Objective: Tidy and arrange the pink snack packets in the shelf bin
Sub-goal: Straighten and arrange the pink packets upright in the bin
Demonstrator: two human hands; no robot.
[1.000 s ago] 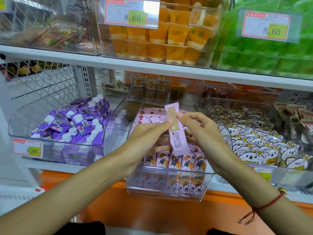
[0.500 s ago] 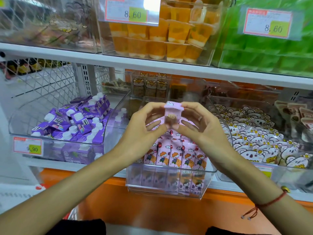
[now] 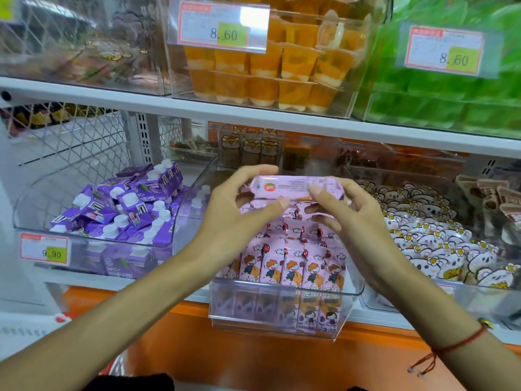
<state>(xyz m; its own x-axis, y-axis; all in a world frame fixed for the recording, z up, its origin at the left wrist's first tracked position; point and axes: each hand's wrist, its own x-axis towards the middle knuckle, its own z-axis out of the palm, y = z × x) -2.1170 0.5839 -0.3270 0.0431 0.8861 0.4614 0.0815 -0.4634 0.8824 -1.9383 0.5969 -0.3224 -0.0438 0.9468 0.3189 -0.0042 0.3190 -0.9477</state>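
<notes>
Glossy pink packet point(image 3: 296, 187) flat between pinching left hand point(image 3: 234, 218) and right hand point(image 3: 352, 221), above clear plastic bin point(image 3: 282, 306).

You've got one pink snack packet point(image 3: 296, 187) lying sideways, printed back up, pinched between your fingertips point(image 3: 283, 203) at both ends. Below your fingers, the other pink packets point(image 3: 293, 266) stand upright in tight rows, cartoon faces forward, inside the clear shelf bin point(image 3: 282, 306), front row touching its front wall.
</notes>
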